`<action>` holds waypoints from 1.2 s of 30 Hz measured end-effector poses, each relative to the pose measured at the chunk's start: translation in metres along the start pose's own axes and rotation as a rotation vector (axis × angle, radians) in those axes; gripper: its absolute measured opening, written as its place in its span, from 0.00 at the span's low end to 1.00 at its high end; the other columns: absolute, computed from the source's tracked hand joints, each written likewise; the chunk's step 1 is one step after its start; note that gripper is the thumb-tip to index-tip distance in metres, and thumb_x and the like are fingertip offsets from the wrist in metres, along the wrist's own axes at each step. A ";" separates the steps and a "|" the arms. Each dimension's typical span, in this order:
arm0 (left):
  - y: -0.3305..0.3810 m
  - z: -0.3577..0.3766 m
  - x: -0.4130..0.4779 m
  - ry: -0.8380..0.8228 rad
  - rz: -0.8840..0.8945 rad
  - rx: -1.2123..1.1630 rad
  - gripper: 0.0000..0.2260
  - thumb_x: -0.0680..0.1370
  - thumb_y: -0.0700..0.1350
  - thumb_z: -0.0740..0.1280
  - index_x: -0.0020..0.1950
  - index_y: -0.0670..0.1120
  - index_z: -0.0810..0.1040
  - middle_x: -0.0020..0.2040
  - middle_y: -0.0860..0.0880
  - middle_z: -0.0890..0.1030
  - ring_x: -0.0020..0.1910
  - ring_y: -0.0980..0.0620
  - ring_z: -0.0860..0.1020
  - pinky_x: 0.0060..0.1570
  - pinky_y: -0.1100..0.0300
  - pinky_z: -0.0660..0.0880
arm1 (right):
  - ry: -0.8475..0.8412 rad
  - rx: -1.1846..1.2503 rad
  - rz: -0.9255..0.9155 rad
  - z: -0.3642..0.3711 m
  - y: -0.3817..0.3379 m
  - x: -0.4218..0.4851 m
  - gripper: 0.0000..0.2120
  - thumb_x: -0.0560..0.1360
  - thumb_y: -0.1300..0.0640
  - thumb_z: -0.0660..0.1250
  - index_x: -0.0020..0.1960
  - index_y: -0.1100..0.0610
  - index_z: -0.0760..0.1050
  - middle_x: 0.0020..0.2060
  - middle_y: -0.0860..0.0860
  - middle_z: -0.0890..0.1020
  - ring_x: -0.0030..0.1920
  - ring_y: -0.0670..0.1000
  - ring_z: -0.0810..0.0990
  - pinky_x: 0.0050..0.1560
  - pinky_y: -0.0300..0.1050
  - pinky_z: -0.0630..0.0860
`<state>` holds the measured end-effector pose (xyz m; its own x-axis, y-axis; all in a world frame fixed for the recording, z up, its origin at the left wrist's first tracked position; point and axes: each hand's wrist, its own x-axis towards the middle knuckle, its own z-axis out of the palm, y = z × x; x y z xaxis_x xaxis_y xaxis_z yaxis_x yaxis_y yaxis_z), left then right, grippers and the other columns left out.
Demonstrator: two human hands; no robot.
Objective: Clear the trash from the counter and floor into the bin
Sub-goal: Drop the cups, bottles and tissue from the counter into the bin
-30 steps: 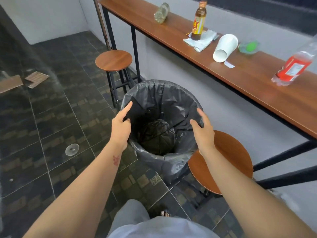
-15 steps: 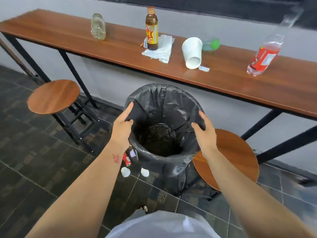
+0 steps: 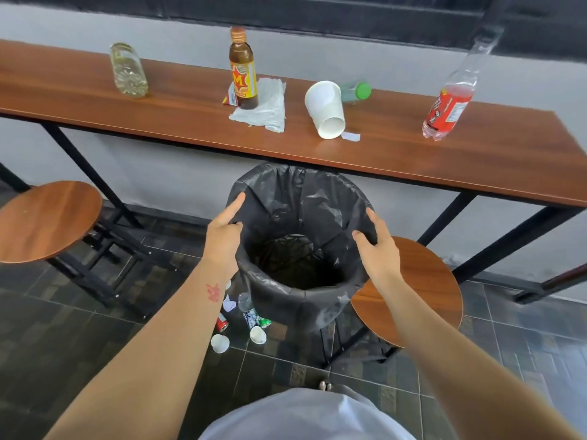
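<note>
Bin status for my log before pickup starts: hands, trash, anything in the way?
Left hand and right hand both pinch the bin rim. Bin looks empty; counter trash and floor litter uncollected. Stool close at bin's right.

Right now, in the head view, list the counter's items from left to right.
Clear bottle on its side → brown bottle → white paper cup → green-capped bottle → red-labelled plastic bottle. The napkin under the brown bottle is left out.

Bright even daylight, soft shadows, wide-angle edge warp, slight blur.
</note>
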<state>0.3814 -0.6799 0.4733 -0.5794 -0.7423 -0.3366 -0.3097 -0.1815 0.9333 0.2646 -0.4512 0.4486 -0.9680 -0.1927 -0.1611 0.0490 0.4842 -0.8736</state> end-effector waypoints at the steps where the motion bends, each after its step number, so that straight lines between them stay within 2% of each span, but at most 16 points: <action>1: 0.000 0.002 0.001 0.000 -0.004 0.003 0.26 0.82 0.32 0.57 0.69 0.60 0.75 0.41 0.64 0.71 0.35 0.61 0.67 0.39 0.72 0.71 | -0.007 -0.034 -0.015 -0.001 0.002 0.001 0.26 0.80 0.49 0.63 0.75 0.38 0.59 0.74 0.45 0.67 0.60 0.52 0.77 0.58 0.48 0.77; 3: 0.001 0.004 0.003 0.004 -0.015 -0.012 0.25 0.82 0.33 0.57 0.69 0.60 0.75 0.41 0.64 0.70 0.36 0.60 0.66 0.42 0.70 0.71 | -0.017 -0.165 -0.041 -0.003 0.003 0.003 0.27 0.79 0.44 0.62 0.76 0.37 0.57 0.77 0.46 0.62 0.59 0.52 0.76 0.55 0.48 0.76; 5: 0.001 0.006 0.001 0.011 -0.021 -0.039 0.25 0.83 0.33 0.58 0.69 0.60 0.75 0.44 0.62 0.72 0.38 0.60 0.68 0.47 0.66 0.71 | 0.005 -0.343 -0.084 -0.005 0.002 0.005 0.28 0.79 0.39 0.59 0.77 0.39 0.55 0.78 0.47 0.57 0.71 0.56 0.69 0.66 0.55 0.72; 6: 0.000 0.006 0.000 0.011 -0.022 -0.055 0.25 0.83 0.33 0.58 0.69 0.60 0.75 0.50 0.61 0.74 0.41 0.61 0.70 0.53 0.64 0.72 | 0.036 -0.406 -0.133 -0.006 0.000 0.004 0.29 0.79 0.38 0.58 0.77 0.40 0.55 0.79 0.47 0.56 0.74 0.57 0.65 0.69 0.57 0.69; 8: -0.001 0.005 -0.001 0.008 -0.016 -0.061 0.25 0.83 0.34 0.58 0.69 0.61 0.75 0.65 0.57 0.73 0.56 0.57 0.74 0.64 0.58 0.70 | 0.114 -0.436 -0.278 -0.006 -0.006 0.000 0.28 0.79 0.38 0.57 0.77 0.43 0.58 0.78 0.48 0.59 0.76 0.55 0.62 0.74 0.57 0.62; 10: -0.002 0.002 -0.002 0.015 -0.016 -0.064 0.25 0.83 0.34 0.58 0.69 0.61 0.75 0.72 0.55 0.70 0.68 0.52 0.71 0.68 0.53 0.69 | 0.169 -0.386 -0.427 -0.004 -0.013 -0.003 0.27 0.80 0.39 0.56 0.76 0.45 0.61 0.76 0.48 0.63 0.76 0.53 0.62 0.75 0.56 0.61; 11: -0.002 0.001 -0.002 0.019 -0.012 -0.067 0.25 0.83 0.34 0.58 0.69 0.61 0.75 0.73 0.56 0.69 0.68 0.52 0.71 0.67 0.54 0.70 | 0.187 -0.357 -0.489 -0.002 -0.019 -0.003 0.27 0.80 0.39 0.56 0.76 0.46 0.62 0.76 0.47 0.64 0.75 0.52 0.63 0.74 0.56 0.62; 14: 0.000 -0.001 -0.001 0.023 0.003 -0.068 0.25 0.83 0.34 0.57 0.70 0.62 0.74 0.71 0.57 0.70 0.54 0.57 0.76 0.56 0.62 0.74 | 0.222 -0.315 -0.620 0.006 -0.045 0.011 0.29 0.78 0.37 0.55 0.76 0.47 0.63 0.76 0.47 0.65 0.75 0.50 0.64 0.73 0.55 0.65; 17: 0.003 -0.001 0.003 0.021 -0.007 -0.066 0.25 0.83 0.35 0.57 0.69 0.62 0.74 0.64 0.60 0.72 0.37 0.60 0.69 0.37 0.69 0.71 | 0.230 -0.354 -0.677 0.015 -0.076 0.040 0.31 0.78 0.37 0.56 0.76 0.50 0.62 0.76 0.50 0.63 0.76 0.52 0.62 0.74 0.55 0.64; 18: 0.004 -0.001 0.004 0.024 -0.011 -0.074 0.25 0.83 0.35 0.56 0.69 0.63 0.74 0.61 0.60 0.72 0.35 0.60 0.67 0.37 0.67 0.71 | 0.226 -0.374 -0.684 0.017 -0.086 0.050 0.32 0.78 0.37 0.58 0.77 0.51 0.61 0.77 0.51 0.62 0.76 0.54 0.61 0.73 0.55 0.64; 23: 0.002 -0.004 0.011 0.026 -0.011 -0.140 0.26 0.82 0.33 0.56 0.65 0.62 0.78 0.60 0.57 0.79 0.48 0.47 0.71 0.52 0.49 0.76 | 0.160 -0.498 -0.567 0.033 -0.131 0.098 0.38 0.77 0.38 0.62 0.79 0.50 0.50 0.79 0.55 0.52 0.77 0.58 0.56 0.74 0.54 0.62; 25: 0.002 -0.003 0.013 0.042 -0.020 -0.148 0.26 0.82 0.32 0.56 0.65 0.60 0.78 0.58 0.58 0.80 0.46 0.51 0.73 0.54 0.52 0.77 | 0.125 -0.531 -0.513 0.040 -0.142 0.113 0.40 0.76 0.38 0.63 0.80 0.49 0.47 0.79 0.56 0.51 0.77 0.60 0.58 0.72 0.56 0.64; 27: 0.003 -0.002 0.013 0.060 -0.024 -0.149 0.26 0.82 0.31 0.56 0.66 0.59 0.79 0.55 0.61 0.80 0.42 0.59 0.74 0.49 0.61 0.75 | 0.107 -0.539 -0.484 0.048 -0.146 0.126 0.41 0.76 0.40 0.64 0.80 0.49 0.46 0.78 0.57 0.54 0.75 0.62 0.61 0.71 0.58 0.66; 31: 0.003 -0.002 0.015 0.064 -0.016 -0.154 0.26 0.82 0.31 0.56 0.67 0.58 0.78 0.62 0.59 0.77 0.47 0.63 0.75 0.55 0.62 0.74 | 0.182 -0.481 -0.536 0.054 -0.141 0.134 0.36 0.78 0.47 0.64 0.79 0.51 0.50 0.67 0.58 0.71 0.64 0.60 0.73 0.63 0.57 0.72; 33: 0.005 -0.001 0.015 0.066 -0.020 -0.153 0.25 0.82 0.31 0.56 0.66 0.58 0.78 0.65 0.59 0.76 0.48 0.63 0.75 0.54 0.62 0.74 | 0.199 -0.463 -0.571 0.054 -0.138 0.135 0.34 0.78 0.51 0.63 0.79 0.51 0.51 0.66 0.58 0.71 0.61 0.60 0.75 0.61 0.58 0.75; 36: 0.008 0.000 0.013 0.074 -0.010 -0.156 0.25 0.82 0.32 0.56 0.67 0.59 0.78 0.66 0.58 0.75 0.47 0.62 0.76 0.50 0.63 0.75 | 0.203 -0.382 -0.614 0.050 -0.135 0.131 0.33 0.79 0.53 0.64 0.79 0.51 0.51 0.69 0.57 0.68 0.64 0.60 0.73 0.61 0.56 0.75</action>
<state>0.3717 -0.6906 0.4762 -0.5177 -0.7848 -0.3407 -0.1912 -0.2821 0.9402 0.1432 -0.5844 0.5222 -0.8220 -0.3801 0.4240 -0.5674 0.6103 -0.5528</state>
